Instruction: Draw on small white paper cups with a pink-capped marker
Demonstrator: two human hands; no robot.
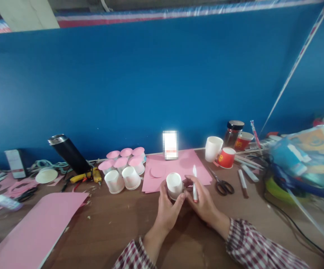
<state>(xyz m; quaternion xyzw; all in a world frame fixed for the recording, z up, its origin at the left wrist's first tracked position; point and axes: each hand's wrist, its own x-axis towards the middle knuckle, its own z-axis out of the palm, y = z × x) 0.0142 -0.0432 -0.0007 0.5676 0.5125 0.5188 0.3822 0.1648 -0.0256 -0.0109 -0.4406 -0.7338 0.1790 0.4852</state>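
Note:
In the middle of the head view, my left hand is wrapped around a white paper cup, whose open mouth faces up. My right hand grips a white marker pen that points upward, its reddish end low by the palm. Its fingertips reach close to the cup's right side; whether they touch it is unclear. Just behind the cup lie pink paper sheets with a cut pink paper circle on them. To the left, two white paper cups stand in front of several pink-topped cups.
Scissors and a capped pen lie right of my hands. Behind them stand a white cup, a red paper cup and a jar. A black flask, a yellow-handled tool and pink paper are at left.

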